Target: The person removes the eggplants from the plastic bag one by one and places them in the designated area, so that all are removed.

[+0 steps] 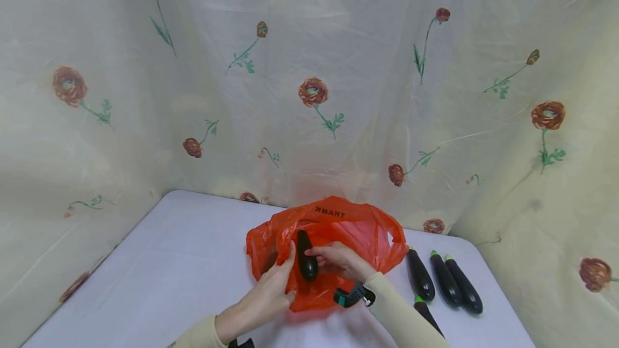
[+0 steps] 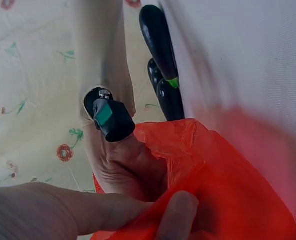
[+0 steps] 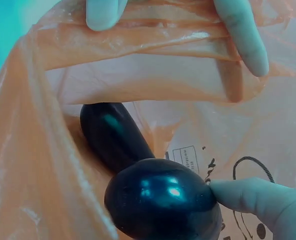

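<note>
An orange-red plastic bag (image 1: 358, 232) lies on the table with its mouth open towards me. My left hand (image 1: 267, 290) pinches the bag's near left rim between thumb and fingers. At the opening, my right hand (image 1: 340, 259) holds a dark eggplant (image 1: 307, 262) between thumb and fingers. In the right wrist view, this held eggplant (image 3: 163, 200) shows its rounded end, with my right thumb (image 3: 253, 197) against its side. Behind it, a second eggplant (image 3: 113, 135) lies inside the bag. The right hand's other fingers are hidden there.
Right of the bag, several more eggplants (image 1: 446, 279) with green stem ends lie on the white table (image 1: 193, 251). One eggplant (image 1: 427, 316) is nearer me, partly behind my right sleeve (image 1: 401, 310). A flowered curtain (image 1: 362, 138) hangs behind the table.
</note>
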